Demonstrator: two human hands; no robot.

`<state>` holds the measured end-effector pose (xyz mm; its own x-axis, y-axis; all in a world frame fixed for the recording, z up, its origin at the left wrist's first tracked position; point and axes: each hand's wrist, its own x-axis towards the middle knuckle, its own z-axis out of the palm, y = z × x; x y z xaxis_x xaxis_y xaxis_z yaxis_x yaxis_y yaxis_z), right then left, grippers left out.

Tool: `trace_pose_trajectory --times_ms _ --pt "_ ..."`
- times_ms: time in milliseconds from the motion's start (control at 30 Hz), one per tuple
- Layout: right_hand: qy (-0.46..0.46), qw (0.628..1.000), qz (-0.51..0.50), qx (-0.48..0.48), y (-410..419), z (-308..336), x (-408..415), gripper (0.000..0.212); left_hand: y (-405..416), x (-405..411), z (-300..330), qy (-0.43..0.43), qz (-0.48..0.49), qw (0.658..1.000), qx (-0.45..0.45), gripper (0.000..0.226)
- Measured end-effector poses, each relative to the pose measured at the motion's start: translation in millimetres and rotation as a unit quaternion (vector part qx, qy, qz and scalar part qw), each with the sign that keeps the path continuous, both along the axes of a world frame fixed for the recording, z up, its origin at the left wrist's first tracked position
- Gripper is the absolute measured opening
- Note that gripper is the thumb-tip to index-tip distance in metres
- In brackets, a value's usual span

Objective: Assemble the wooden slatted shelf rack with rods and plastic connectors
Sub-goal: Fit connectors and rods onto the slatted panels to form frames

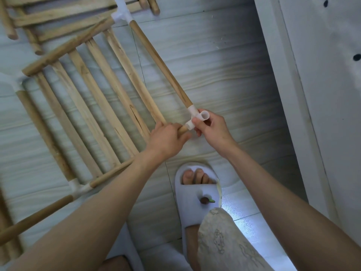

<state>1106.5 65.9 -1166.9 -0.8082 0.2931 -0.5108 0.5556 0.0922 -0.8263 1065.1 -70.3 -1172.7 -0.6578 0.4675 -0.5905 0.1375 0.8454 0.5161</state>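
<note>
We see pale, unvarnished wood in the slatted shelf panel (88, 98); its slats look matt and rough, with dark grain streaks and a split along one slat. The round rod (158, 61) beside it is smoother wood, a warmer tan, still matt. The corner connector (197, 118) is white plastic, slightly translucent, with a soft sheen on its open tube end. Two more connectors (122, 13) (78, 187) are the same white plastic. The floor (224, 65) is glossy tile printed with a grey wavy grain, reflecting light. The slipper (197, 194) is smooth, matt, white foam or rubber. The trouser leg (224, 241) is patterned woven cloth
</note>
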Motion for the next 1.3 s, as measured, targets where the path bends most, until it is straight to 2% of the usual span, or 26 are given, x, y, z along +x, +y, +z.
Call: trace_pose_trajectory --times_ms 167,333,400,533,600,633,700,733,833,967,1033,1133,1300 --pt "-0.015 0.999 -0.04 -0.012 0 -2 -3 0.01 3 2 6 0.051 0.052 0.996 0.054 0.028" --pt "-0.028 0.999 -0.029 -0.032 -4 0 5 0.006 2 5 2 0.016 0.058 0.996 0.058 0.019" --pt "-0.034 0.998 -0.027 -0.037 -7 -1 10 0.008 0 7 0 -0.003 0.075 0.995 0.061 0.022" --pt "-0.036 0.999 0.02 0.008 -13 -3 13 0.009 -2 9 -4 -0.018 0.089 0.995 0.042 0.03" --pt "-0.039 0.997 0.054 0.045 -15 -4 12 0.01 -2 8 -4 -0.025 0.091 0.994 0.048 0.015" --pt "-0.043 0.996 0.063 0.055 -15 -5 12 0.014 -2 6 -2 -0.025 0.087 0.994 0.054 0.016" --pt "-0.06 0.993 0.094 0.042 -13 -6 12 0.021 -3 3 -2 -0.022 0.064 0.996 0.055 0.045" --pt "-0.073 0.99 0.115 0.024 -12 -7 12 0.027 -6 1 -3 -0.006 0.05 0.997 0.055 0.049" --pt "-0.106 0.987 0.124 0.007 -12 -9 10 0.048 -26 -3 -6 0.066 0.014 0.997 0.028 0.044" --pt "-0.101 0.975 0.114 0.161 -18 -14 4 0.045 -67 1 -9 0.067 -0.066 0.991 -0.098 0.043" --pt "-0.116 0.963 0.136 0.199 -22 -14 1 0.042 -75 2 -10 0.071 -0.126 0.981 -0.129 0.041" --pt "-0.152 0.963 0.137 0.173 -23 -10 0 0.043 -74 6 -11 0.088 -0.17 0.973 -0.126 0.037" --pt "-0.156 0.97 0.111 0.148 -29 -5 7 0.038 -69 17 -13 0.093 -0.124 0.984 -0.083 0.027"
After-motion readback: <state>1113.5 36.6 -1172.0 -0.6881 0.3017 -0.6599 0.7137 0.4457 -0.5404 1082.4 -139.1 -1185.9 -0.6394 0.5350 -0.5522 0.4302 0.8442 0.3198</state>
